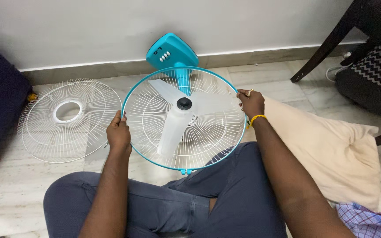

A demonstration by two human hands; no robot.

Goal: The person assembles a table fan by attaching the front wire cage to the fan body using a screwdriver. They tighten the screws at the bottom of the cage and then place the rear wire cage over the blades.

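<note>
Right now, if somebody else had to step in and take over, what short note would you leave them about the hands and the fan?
Left hand: grips the left edge of the teal rim.
Right hand: grips the rim's upper right edge.
Fan: lies on the floor, base toward the wall; white blades sit in the rear grille.
Done: the rim ring lies around the grille.
Left: the loose white grille lies apart on the floor at the left, not fitted.

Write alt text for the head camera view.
A seated person's left hand and right hand grip opposite sides of a teal-rimmed fan guard over white fan blades. A separate white wire grille lies left on the marble floor.
</note>
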